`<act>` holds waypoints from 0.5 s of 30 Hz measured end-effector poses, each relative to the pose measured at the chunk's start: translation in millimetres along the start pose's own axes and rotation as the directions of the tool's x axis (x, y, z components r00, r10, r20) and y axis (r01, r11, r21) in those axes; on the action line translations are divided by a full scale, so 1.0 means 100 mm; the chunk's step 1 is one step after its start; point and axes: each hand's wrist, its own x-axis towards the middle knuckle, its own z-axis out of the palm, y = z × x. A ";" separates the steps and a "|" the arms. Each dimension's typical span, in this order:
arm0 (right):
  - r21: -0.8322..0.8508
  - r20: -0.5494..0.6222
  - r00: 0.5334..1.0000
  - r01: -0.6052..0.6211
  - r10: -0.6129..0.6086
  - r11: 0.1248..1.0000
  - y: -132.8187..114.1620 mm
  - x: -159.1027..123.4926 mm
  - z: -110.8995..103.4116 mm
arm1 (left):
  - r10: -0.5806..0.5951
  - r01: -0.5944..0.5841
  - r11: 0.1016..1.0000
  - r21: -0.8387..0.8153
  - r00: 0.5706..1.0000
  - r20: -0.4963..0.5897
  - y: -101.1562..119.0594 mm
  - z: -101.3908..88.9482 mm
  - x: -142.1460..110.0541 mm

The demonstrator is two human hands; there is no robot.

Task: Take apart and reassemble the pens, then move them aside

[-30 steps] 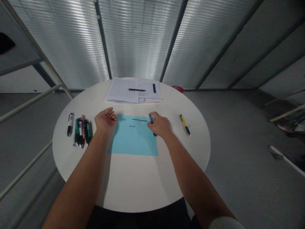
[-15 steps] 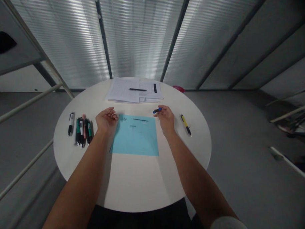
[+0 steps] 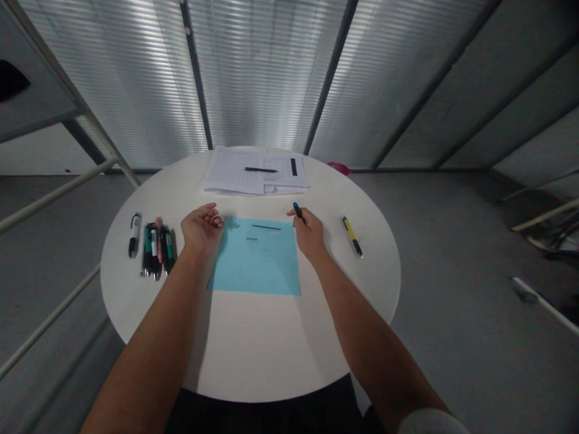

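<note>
My right hand is closed around a dark pen barrel with a blue end, which sticks up past the fingers at the right edge of a light-blue sheet. My left hand rests by the sheet's upper left corner, fingers loosely curled and apart, with nothing visible in them. On the sheet lie a thin dark rod like an ink refill, a short thin piece that may be a spring, and tiny clear bits near the left fingertips.
Several pens lie grouped on the left of the round white table, with a white-and-black pen beside them. A yellow-and-black pen lies on the right. Printed papers with a black pen are at the back.
My right hand has turned over, fingers closing in, and the pen barrel has swung from nearly level to pointing up and away. My left hand has stayed in place.
</note>
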 end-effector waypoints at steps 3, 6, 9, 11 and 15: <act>-0.077 0.035 0.999 0.020 -0.017 0.997 -0.01 -0.02 0.02 | -0.001 0.001 1.000 0.000 1.000 0.001 0.00 0.01 -0.01; -0.257 0.125 0.991 0.071 -0.040 0.964 -0.02 -0.04 0.04 | -0.005 0.005 1.000 0.007 1.000 0.015 0.00 0.01 -0.01; -0.395 0.261 0.962 0.186 -0.084 0.900 -0.01 -0.04 0.06 | -0.006 0.006 1.000 0.012 1.000 0.024 0.00 0.00 0.00; -0.457 0.332 0.938 0.255 -0.103 0.852 0.01 -0.04 0.07 | -0.007 0.007 1.000 0.014 1.000 0.028 -0.01 -0.01 0.00; -0.543 0.366 0.927 0.283 -0.080 0.791 0.03 -0.02 0.07 | -0.005 0.005 1.000 0.015 0.999 0.033 -0.02 -0.01 0.01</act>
